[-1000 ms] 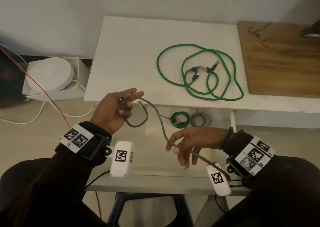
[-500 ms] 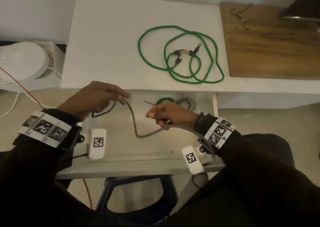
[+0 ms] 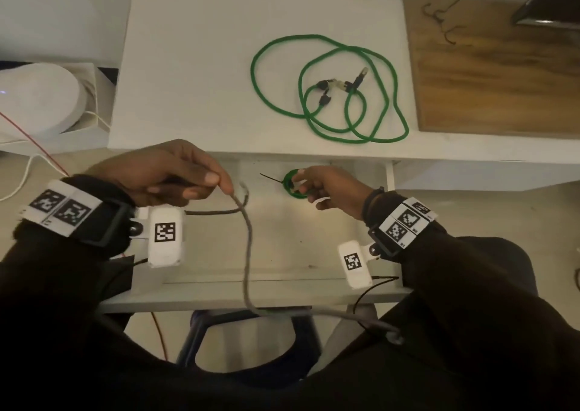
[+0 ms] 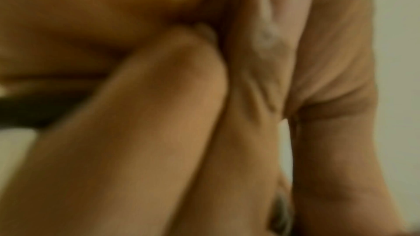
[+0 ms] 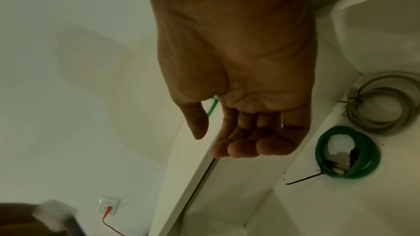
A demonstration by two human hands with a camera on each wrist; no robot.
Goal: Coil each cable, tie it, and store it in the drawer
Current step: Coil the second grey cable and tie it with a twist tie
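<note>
My left hand (image 3: 219, 184) pinches a loose grey cable (image 3: 248, 253) near its end, above the open drawer (image 3: 282, 288). From there the cable hangs down across the drawer front to my lap. In the left wrist view only tightly closed fingers (image 4: 261, 51) show, blurred. My right hand (image 3: 301, 187) reaches to the drawer's back, over a tied green coil (image 3: 290, 192). The right wrist view shows the right hand (image 5: 227, 141) with loosely curled, empty fingers, next to the green coil (image 5: 347, 152) and a tied grey coil (image 5: 382, 101). A loose green cable (image 3: 329, 87) lies on the white tabletop (image 3: 188, 65).
A wooden board (image 3: 502, 74) with black ties (image 3: 439, 21) lies at the table's right. A white round device (image 3: 37, 96) and a red wire (image 3: 31, 137) are on the floor at left. A stool frame (image 3: 201, 332) stands below the drawer.
My right hand has let go of the grey cable and reached forward to the coils at the drawer's back. The cable's slack has dropped towards my lap. My left hand keeps its pinch.
</note>
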